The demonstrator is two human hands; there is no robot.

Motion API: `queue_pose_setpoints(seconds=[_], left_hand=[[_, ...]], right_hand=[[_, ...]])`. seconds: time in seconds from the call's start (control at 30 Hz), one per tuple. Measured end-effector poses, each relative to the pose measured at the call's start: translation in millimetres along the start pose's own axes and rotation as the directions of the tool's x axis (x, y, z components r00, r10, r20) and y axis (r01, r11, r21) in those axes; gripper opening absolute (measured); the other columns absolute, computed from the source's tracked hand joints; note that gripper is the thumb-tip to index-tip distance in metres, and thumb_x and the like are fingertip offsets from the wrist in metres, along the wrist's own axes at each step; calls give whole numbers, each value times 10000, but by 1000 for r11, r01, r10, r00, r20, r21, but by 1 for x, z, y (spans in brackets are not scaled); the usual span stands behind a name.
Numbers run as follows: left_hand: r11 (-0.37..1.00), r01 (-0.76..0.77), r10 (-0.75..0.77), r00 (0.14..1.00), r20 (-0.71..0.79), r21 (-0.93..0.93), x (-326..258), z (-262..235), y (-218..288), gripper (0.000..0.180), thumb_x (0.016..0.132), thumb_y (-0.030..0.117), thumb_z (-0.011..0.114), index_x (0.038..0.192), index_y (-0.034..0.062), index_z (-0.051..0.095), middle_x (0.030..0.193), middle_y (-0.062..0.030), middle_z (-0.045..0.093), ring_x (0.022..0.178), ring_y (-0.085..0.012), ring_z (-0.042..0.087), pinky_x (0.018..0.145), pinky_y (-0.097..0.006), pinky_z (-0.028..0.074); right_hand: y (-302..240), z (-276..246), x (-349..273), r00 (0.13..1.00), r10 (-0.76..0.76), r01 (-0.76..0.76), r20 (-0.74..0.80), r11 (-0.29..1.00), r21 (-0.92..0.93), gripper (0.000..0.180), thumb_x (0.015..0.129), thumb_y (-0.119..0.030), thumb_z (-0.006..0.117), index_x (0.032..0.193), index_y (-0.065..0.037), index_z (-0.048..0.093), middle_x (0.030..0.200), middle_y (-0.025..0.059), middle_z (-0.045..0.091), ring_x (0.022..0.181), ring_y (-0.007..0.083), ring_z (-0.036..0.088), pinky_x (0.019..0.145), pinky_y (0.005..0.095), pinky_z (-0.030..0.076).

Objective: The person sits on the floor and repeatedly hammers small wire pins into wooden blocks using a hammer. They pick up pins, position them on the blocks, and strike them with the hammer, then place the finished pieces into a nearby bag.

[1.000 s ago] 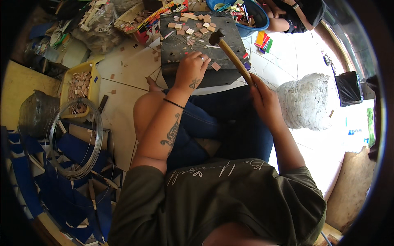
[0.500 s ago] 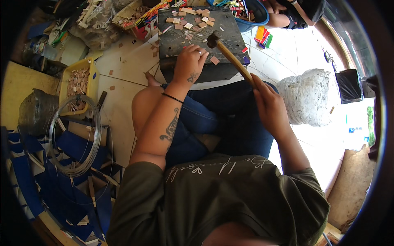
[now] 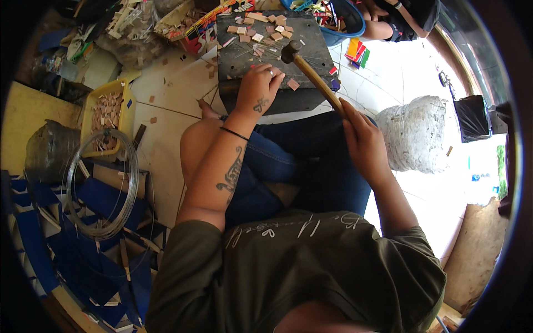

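My right hand (image 3: 365, 139) is wrapped round the lower end of a hammer's wooden handle. The hammer (image 3: 317, 79) slants up to the left, its dark metal head over the near part of a black block (image 3: 294, 103). At the block's near edge, my left hand (image 3: 256, 86) has its fingers curled together, thumb side to the right. Whatever those fingers pinch is hidden. Small wooden pieces (image 3: 276, 36) lie scattered over the far part of the block, with thin wires (image 3: 244, 54) among them. A single flat wooden piece (image 3: 293, 84) rests just right of my left hand.
At the left stand a yellow basket (image 3: 87, 115) of small wooden pieces and a wire coil (image 3: 134, 186) over blue boards (image 3: 100, 277). A blue tub (image 3: 334, 38) touches the block's far right area, near another person's arm (image 3: 410, 19). A white wrapped bundle (image 3: 413, 133) sits right.
The view has shifted slightly, so the block appears a little lower and farther right. My hands and the hammer keep nearly the same pose.
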State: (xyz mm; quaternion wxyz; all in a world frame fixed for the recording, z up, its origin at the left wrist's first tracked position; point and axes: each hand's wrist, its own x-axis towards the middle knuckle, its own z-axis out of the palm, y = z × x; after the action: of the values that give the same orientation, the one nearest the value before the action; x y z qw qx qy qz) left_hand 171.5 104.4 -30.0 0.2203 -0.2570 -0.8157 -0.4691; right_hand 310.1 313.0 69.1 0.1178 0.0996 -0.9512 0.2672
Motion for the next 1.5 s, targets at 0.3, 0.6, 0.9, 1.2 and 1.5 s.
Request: queue_pose_setpoints(seconds=[0.3, 0.6, 0.9, 1.2, 1.5], left_hand=[[1000, -10, 11, 1000, -12, 12, 0, 1, 0, 120, 846, 94, 647, 790, -12, 635, 750, -139, 604, 736, -332, 585, 674, -404, 472], [1000, 12, -12, 1000, -27, -13, -2, 3, 1, 134, 853, 100, 636, 789, -18, 646, 781, -147, 620, 761, -339, 593, 694, -409, 481], [1000, 9, -9, 1000, -20, 15, -2, 3, 1, 122, 848, 100, 638, 796, -9, 642, 797, -149, 626, 779, -343, 595, 718, -409, 481], [999, -20, 21, 999, -39, 28, -3, 2, 0, 135, 855, 111, 658, 796, -9, 638, 782, -135, 633, 746, -321, 609, 705, -378, 481], [1000, -10, 11, 999, -35, 13, -3, 3, 1, 126, 851, 96, 640, 791, -14, 642, 803, -145, 628, 786, -335, 596, 727, -405, 480]], right_hand=[[-4, -3, 3, 998, -55, 54, -39, 998, -26, 388, 939, -108, 533, 1326, -127, 523, 965, 151, 639, 788, 370, 643, 666, 422, 511], [0, -1, 2, 1000, -26, 26, 12, 999, -21, 399, 941, -118, 534, 1339, -140, 518, 985, 157, 642, 808, 364, 647, 677, 427, 514], [6, 1, -1, 1000, -17, 18, 18, 1000, -22, 427, 939, -118, 535, 1362, -170, 500, 1000, 146, 642, 806, 354, 648, 686, 426, 514], [5, 2, 1, 998, -51, 51, -19, 999, -9, 453, 933, -105, 539, 1377, -181, 487, 974, 133, 639, 786, 349, 647, 663, 424, 513], [2, -1, 0, 998, -61, 61, -6, 998, 10, 438, 939, -87, 521, 1371, -151, 485, 976, 158, 638, 794, 367, 645, 683, 428, 512]])
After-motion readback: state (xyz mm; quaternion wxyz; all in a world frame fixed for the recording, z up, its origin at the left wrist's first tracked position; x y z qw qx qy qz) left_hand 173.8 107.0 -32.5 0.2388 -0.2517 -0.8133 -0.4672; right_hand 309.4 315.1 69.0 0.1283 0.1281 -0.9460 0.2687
